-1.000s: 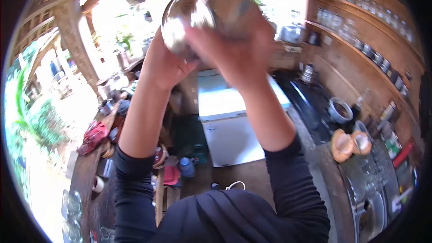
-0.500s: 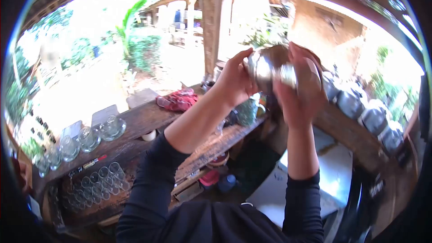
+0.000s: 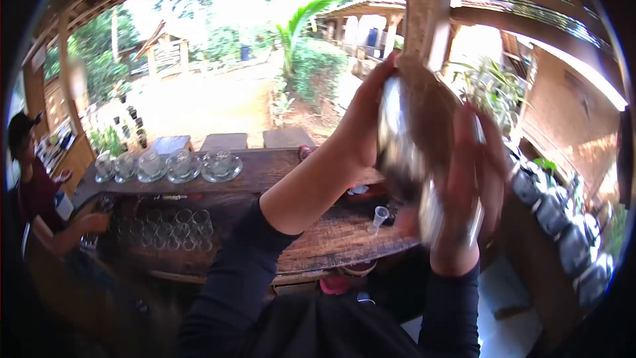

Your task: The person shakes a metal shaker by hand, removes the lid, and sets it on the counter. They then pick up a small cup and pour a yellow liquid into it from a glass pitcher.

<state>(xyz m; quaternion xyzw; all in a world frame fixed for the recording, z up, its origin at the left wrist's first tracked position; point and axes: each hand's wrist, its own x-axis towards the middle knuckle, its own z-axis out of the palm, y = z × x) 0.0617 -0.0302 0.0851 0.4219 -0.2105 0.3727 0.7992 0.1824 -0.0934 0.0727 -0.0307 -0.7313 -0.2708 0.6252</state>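
Observation:
A shiny metal vessel (image 3: pixel 414 132), smeared by motion, is held up in front of me between both hands. My left hand (image 3: pixel 371 116) grips its left side, with the fingers partly hidden behind it. On the right side, my right hand (image 3: pixel 467 179) is wrapped against the metal, its fingers blurred. The exact shape of the vessel cannot be made out. Below it on the wooden counter (image 3: pixel 318 242) stands a small clear plastic cup (image 3: pixel 379 217).
Glass cups on saucers (image 3: pixel 220 164) line the counter's raised ledge, with rows of drinking glasses (image 3: pixel 179 231) below. At the far left a person (image 3: pixel 40 182) in a dark red top reaches toward the glasses. Several metal pots (image 3: pixel 573 245) stand at the right.
The view has swung left, bringing the person at the far left into sight. The metal vessel is still in both hands and has been tilted more upright.

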